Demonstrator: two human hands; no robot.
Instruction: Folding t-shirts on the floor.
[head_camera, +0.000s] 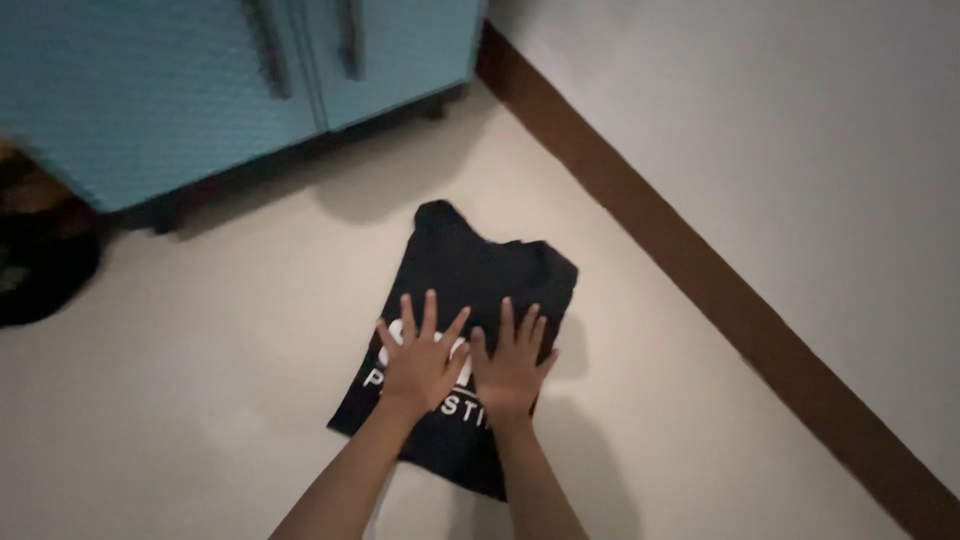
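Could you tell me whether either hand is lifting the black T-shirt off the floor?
No, the left hand and right hand lie flat, fingers spread, on the folded black T-shirt.

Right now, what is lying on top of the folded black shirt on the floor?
Both hands lie flat, fingers spread, on the folded black shirt: left hand, right hand. They cover part of its white print.
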